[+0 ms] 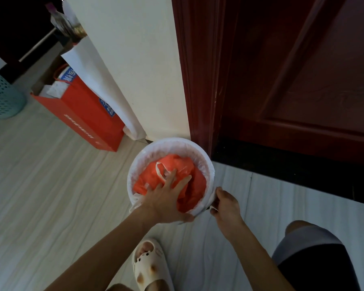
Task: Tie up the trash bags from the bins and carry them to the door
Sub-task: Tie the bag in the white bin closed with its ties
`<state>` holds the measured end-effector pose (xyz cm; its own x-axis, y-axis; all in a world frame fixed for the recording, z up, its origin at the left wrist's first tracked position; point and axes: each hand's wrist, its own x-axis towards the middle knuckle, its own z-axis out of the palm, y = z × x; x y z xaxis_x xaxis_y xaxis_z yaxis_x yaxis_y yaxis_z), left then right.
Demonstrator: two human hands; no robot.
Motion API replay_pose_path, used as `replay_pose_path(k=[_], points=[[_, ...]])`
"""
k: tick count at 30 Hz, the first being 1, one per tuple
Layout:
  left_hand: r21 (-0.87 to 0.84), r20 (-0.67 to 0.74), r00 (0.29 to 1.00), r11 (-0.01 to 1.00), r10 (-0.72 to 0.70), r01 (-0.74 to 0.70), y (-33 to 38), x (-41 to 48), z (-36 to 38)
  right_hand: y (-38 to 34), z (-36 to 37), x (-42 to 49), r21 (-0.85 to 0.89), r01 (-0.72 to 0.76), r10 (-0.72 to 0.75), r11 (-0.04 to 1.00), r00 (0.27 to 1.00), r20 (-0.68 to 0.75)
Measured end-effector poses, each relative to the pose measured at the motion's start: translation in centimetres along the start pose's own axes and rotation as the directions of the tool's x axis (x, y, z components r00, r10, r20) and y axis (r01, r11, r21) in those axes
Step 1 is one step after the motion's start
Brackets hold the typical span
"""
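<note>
While my left hand (168,198) presses open-fingered on the orange bag (198,181) inside the bin (132,171) just ahead, my right hand (225,203) grips the white liner (168,149) at the rim beside it; my right is nearer that edge.

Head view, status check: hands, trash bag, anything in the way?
Left hand presses flat on orange bag inside bin. Right hand grips bin's rim. White liner untied, sitting in bin. Nothing blocking; door right beside.
</note>
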<state>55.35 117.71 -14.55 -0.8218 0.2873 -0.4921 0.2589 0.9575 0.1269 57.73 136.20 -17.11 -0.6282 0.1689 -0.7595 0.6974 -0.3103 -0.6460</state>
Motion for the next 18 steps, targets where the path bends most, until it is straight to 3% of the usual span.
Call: replay_pose_path(k=[4, 8, 10, 14, 18], points=[[0.035, 0.001, 0.999, 0.999, 0.04, -0.04, -0.1, 0.6, -0.2, 0.4, 0.3, -1.0, -0.369, 0.281, -0.308, 0.886, 0.951, -0.014], [0.033, -0.017, 0.999, 0.998, 0.045, -0.044, -0.3, 0.5, 0.1, 0.5, 2.2, -1.3, -0.589, 0.387, -0.477, 0.71, 0.879, 0.003], [0.018, -0.001, 1.0, 1.0, 0.014, -0.014, -0.2, 0.6, 0.1, -0.3, 2.2, -0.8, -0.605, 0.39, -0.464, 0.694, 0.885, 0.038], [0.039, 0.016, 1.0, 0.999, 0.024, -0.025, -0.4, 1.6, -0.7, -3.0, 1.1, 0.7, -0.575, 0.277, -0.283, 0.77, 0.956, 0.082], [0.028, 0.044, 0.998, 0.999, 0.037, -0.038, -0.3, 2.2, -1.4, -4.5, 0.9, 3.2, -0.68, 0.251, -0.303, 0.689, 0.952, 0.045]])
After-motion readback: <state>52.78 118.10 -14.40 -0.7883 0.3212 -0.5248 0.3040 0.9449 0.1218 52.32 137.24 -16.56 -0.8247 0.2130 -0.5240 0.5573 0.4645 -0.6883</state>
